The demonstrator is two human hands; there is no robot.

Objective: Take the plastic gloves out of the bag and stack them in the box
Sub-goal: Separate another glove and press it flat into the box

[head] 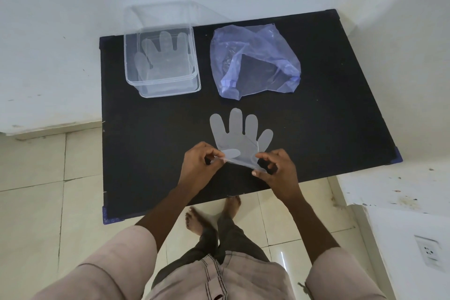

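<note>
A clear plastic glove point(237, 137) lies fingers-away on the black table point(328, 117), near its front edge. My left hand point(198, 165) pinches the glove's cuff at the left corner and my right hand point(277, 170) pinches it at the right corner, lifting the cuff slightly. A clear plastic box point(160, 87) stands at the back left, with a glove point(163, 53) lying flat inside it. The bluish plastic bag point(255, 66) lies crumpled and open at the back middle, right of the box.
The box's clear lid point(158, 16) leans behind the box against the white wall. The table's right side is bare black surface. Tiled floor and my bare feet point(194, 219) show below the front edge. A wall socket point(429, 249) is at lower right.
</note>
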